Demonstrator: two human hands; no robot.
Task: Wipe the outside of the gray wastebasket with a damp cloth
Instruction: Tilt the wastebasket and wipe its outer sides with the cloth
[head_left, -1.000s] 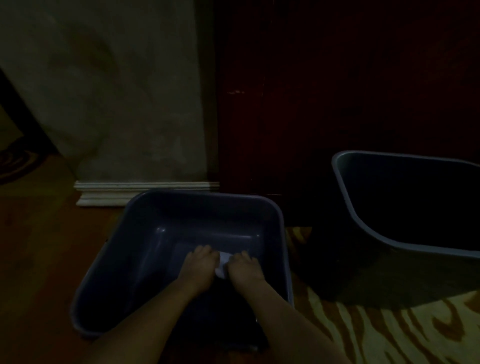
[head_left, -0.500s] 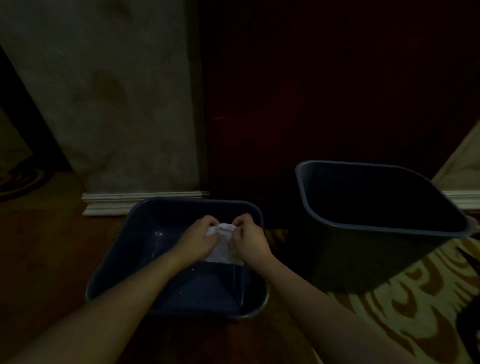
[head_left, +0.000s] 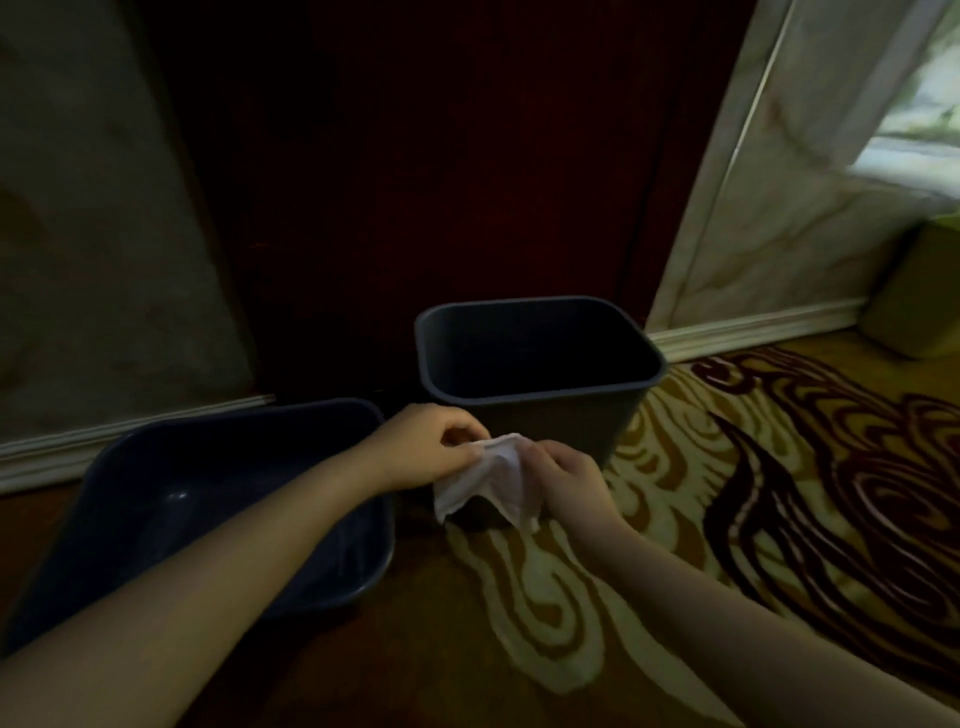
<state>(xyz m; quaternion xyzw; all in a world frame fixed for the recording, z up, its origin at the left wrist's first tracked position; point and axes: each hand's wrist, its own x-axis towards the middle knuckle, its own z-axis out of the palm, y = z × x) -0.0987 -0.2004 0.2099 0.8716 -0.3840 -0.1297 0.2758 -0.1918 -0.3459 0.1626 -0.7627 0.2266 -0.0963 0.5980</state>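
While both hands pinch the white cloth (head_left: 488, 478) between them, left hand (head_left: 434, 452) on its upper left edge and right hand (head_left: 566, 480) closed on its right side, it hangs just in front of the gray wastebasket (head_left: 535, 364), which stands upright on the patterned carpet (head_left: 727, 493) beside the dark basin (head_left: 218, 519). Step in hand, as I judge it: readying the cloth; no wiping begun. Next move calls for 1 hand pressing cloth flat to the near outer wall.

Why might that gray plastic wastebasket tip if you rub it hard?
The gray plastic wastebasket looks empty, so probably light. It seems tall and narrower toward the bottom, so a hard push near its rim might tilt it or slide it on the patterned carpet.
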